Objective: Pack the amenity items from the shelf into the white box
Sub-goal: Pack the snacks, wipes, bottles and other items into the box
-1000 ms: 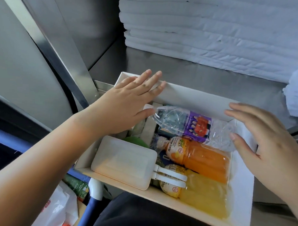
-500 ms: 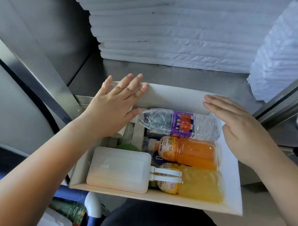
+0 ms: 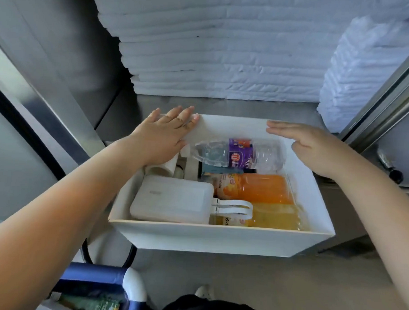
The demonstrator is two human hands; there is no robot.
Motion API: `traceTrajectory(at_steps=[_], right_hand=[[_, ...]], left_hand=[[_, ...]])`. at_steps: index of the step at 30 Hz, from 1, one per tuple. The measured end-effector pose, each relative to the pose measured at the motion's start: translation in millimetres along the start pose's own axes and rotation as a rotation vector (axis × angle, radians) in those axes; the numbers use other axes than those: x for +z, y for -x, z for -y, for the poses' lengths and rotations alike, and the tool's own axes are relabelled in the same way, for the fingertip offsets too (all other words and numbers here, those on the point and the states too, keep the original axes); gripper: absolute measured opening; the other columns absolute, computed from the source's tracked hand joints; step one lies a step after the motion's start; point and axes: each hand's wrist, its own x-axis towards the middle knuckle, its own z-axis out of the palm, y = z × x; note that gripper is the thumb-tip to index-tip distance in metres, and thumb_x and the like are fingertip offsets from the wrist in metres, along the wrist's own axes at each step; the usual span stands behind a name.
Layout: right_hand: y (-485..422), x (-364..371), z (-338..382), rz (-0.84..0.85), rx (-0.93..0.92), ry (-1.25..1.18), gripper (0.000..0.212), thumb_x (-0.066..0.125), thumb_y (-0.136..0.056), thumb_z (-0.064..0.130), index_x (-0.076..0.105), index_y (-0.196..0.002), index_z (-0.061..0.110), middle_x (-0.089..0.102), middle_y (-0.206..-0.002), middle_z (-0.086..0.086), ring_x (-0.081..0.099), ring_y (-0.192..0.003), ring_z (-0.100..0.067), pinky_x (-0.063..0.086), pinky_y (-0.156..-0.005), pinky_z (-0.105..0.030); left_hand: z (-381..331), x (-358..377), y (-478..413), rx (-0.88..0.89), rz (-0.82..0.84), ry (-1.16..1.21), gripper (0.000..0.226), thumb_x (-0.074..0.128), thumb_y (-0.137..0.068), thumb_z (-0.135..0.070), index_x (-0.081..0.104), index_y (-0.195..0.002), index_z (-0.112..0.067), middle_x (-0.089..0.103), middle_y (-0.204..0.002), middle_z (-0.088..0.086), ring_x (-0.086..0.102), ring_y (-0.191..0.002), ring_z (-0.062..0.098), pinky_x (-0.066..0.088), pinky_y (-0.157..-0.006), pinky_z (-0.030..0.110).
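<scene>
My left hand lies flat, fingers straight, on the far left corner of the box, gripping nothing. My right hand is flat too, fingers straight and together, over the far right rim, empty; whether it touches I cannot tell. The box sits on the steel shelf. Inside, a water bottle lies along the far wall, then an orange drink and a yellow drink, with a white case at near left
</scene>
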Motion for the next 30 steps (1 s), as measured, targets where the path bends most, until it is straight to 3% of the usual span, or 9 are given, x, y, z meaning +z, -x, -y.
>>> traceTrajectory(at_steps=[4, 8, 12, 16, 21, 23, 25, 27, 30], right_hand=[[-1, 6, 3, -0.017, 0.054, -0.05, 0.065, 0.03, -0.086, -0.015, 0.049, -0.136, 0.023, 0.035, -0.144, 0.018, 0.027, -0.133, 0.002, 0.012, -0.105, -0.01], [1, 12, 1, -0.068, 0.049, -0.081, 0.065, 0.03, -0.085, -0.016, 0.05, -0.135, 0.021, 0.036, -0.146, 0.015, 0.028, -0.132, 0.002, 0.012, -0.101, -0.003], [3, 13, 4, -0.061, 0.06, -0.046, 0.062, 0.031, -0.087, -0.014, 0.048, -0.137, 0.02, 0.035, -0.148, 0.009, 0.029, -0.137, -0.008, 0.014, -0.107, -0.015], [23, 9, 20, -0.07, 0.074, -0.017, 0.045, 0.036, -0.098, 0.006, 0.046, -0.138, 0.023, 0.036, -0.149, 0.006, 0.029, -0.135, -0.005, 0.017, -0.105, -0.015], [100, 39, 55, -0.358, -0.065, -0.099, 0.048, 0.03, -0.092, 0.062, 0.063, -0.11, 0.032, 0.061, -0.114, 0.019, 0.047, -0.105, 0.012, 0.031, -0.087, -0.005], [117, 59, 58, -0.499, -0.184, 0.041, 0.044, 0.042, -0.091, 0.058, 0.069, -0.089, 0.024, 0.067, -0.095, 0.014, 0.057, -0.092, 0.0, 0.041, -0.092, -0.018], [119, 71, 53, -0.657, -0.283, 0.101, 0.045, 0.054, -0.089, 0.049, 0.067, -0.064, 0.014, 0.065, -0.068, 0.005, 0.059, -0.068, -0.012, 0.049, -0.072, -0.03], [114, 77, 48, -0.817, -0.328, 0.15, 0.057, 0.054, -0.09, 0.047, 0.053, -0.046, 0.01, 0.051, -0.049, 0.001, 0.047, -0.049, -0.015, 0.039, -0.052, -0.027], [103, 82, 48, -0.993, -0.344, 0.162, 0.063, 0.05, -0.093, 0.041, 0.038, -0.04, 0.011, 0.035, -0.04, -0.001, 0.031, -0.04, -0.015, 0.026, -0.046, -0.025]], left_hand=[[0, -7, -1, 0.014, 0.028, -0.007, 0.063, 0.025, -0.101, -0.032, -0.016, -0.147, -0.02, -0.013, -0.157, -0.002, -0.006, -0.144, 0.018, 0.009, -0.114, 0.047], [-5, -3, 1, -0.01, 0.003, -0.058, 0.062, 0.019, -0.1, -0.036, -0.018, -0.147, -0.019, -0.016, -0.156, -0.001, -0.008, -0.144, 0.019, 0.008, -0.114, 0.046], [-6, -6, 3, -0.023, 0.002, -0.025, 0.06, 0.019, -0.101, -0.035, -0.015, -0.148, -0.02, -0.014, -0.157, -0.002, -0.006, -0.144, 0.018, 0.008, -0.115, 0.046], [-6, -6, 2, -0.025, 0.005, -0.012, 0.06, 0.019, -0.101, -0.035, -0.015, -0.148, -0.021, -0.014, -0.157, -0.003, -0.007, -0.143, 0.016, 0.007, -0.116, 0.044], [-2, -2, 0, -0.028, -0.008, 0.024, 0.059, 0.016, -0.1, -0.037, -0.017, -0.147, -0.022, -0.014, -0.156, -0.005, -0.008, -0.143, 0.015, 0.006, -0.116, 0.044], [-2, 0, 0, -0.026, -0.015, 0.01, 0.06, 0.015, -0.1, -0.038, -0.017, -0.147, -0.021, -0.014, -0.157, -0.004, -0.007, -0.143, 0.016, 0.008, -0.116, 0.045], [-1, 0, 0, -0.023, -0.02, 0.02, 0.06, 0.015, -0.099, -0.039, -0.016, -0.147, -0.021, -0.013, -0.157, -0.003, -0.006, -0.143, 0.016, 0.009, -0.116, 0.045], [1, 1, -1, -0.016, -0.032, 0.04, 0.059, 0.015, -0.099, -0.039, -0.015, -0.148, -0.022, -0.011, -0.157, -0.004, -0.005, -0.144, 0.015, 0.009, -0.116, 0.045], [2, 3, -2, -0.011, -0.037, 0.048, 0.06, 0.017, -0.099, -0.04, -0.014, -0.148, -0.023, -0.011, -0.157, -0.006, -0.005, -0.143, 0.014, 0.009, -0.115, 0.045]])
